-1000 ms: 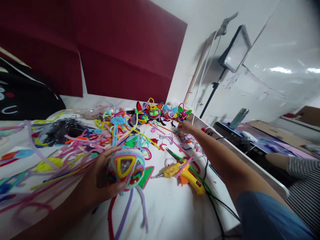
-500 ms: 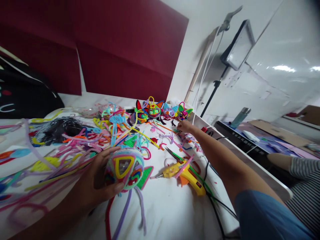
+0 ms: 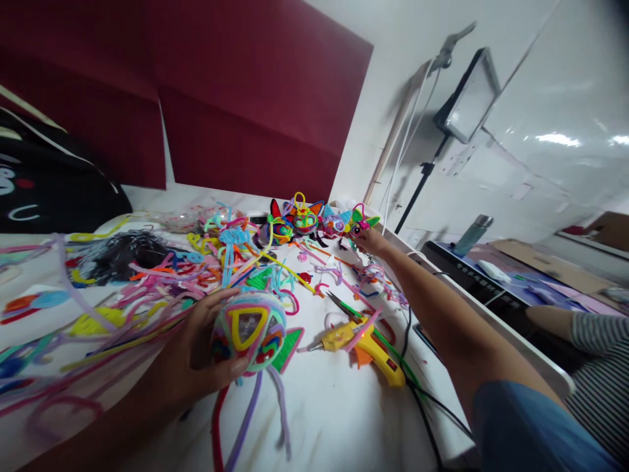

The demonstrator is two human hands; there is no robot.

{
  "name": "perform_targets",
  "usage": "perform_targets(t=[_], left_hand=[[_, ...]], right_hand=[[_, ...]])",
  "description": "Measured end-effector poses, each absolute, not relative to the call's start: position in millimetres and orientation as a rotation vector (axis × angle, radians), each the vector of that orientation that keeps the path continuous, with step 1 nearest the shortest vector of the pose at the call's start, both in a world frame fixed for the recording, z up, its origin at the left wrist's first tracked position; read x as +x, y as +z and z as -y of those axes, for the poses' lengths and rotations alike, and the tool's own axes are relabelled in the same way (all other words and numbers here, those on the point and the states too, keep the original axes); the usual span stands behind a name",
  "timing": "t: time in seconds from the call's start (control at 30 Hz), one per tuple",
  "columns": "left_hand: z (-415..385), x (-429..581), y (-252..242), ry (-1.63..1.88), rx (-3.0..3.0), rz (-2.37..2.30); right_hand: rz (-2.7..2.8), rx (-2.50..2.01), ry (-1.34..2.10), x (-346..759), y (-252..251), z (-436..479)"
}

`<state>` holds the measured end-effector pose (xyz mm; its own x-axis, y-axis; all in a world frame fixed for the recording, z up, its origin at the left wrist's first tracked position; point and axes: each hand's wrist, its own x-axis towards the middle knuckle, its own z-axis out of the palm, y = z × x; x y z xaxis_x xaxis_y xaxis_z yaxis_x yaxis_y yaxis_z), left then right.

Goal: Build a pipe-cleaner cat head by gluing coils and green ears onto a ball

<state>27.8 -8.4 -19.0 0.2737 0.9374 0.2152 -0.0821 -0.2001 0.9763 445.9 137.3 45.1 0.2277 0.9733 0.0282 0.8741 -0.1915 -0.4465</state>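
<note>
My left hand point(image 3: 196, 357) is wrapped round a ball covered in coloured pipe cleaners point(image 3: 249, 331), with a yellow triangle on its front and loose stems trailing toward me. My right hand point(image 3: 369, 241) is stretched to the far side of the white table point(image 3: 339, 413), its fingers closed at a small pipe-cleaner cat head point(image 3: 358, 225). That head stands at the right end of a row of similar figures point(image 3: 301, 219). Whether the fingers grip it or only touch it is unclear.
A yellow glue gun point(image 3: 368, 341) with a black cord lies right of the ball, pliers point(image 3: 341, 303) just beyond it. Loose pipe cleaners point(image 3: 147, 282) cover the table's left and middle. Another person's striped sleeve point(image 3: 597, 347) shows at the right, by a second desk.
My right hand has moved a little farther out and up, from the table surface to the rightmost cat head. The left hand holds the ball in the same place.
</note>
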Motion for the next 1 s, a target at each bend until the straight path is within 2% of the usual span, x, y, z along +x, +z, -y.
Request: perform_targets(t=[0.37, 0.73, 1.0], left_hand=[[6, 29, -19, 1.194, 1.399, -0.801], [10, 30, -9, 1.200, 1.397, -0.817], [8, 27, -8, 1.184, 1.486, -0.776]], right_hand=[[1.327, -1.441, 0.900, 422, 70, -91], [1.138, -0.982, 1.232, 378, 86, -23], [1.109, -0.796, 1.416, 318, 79, 50]])
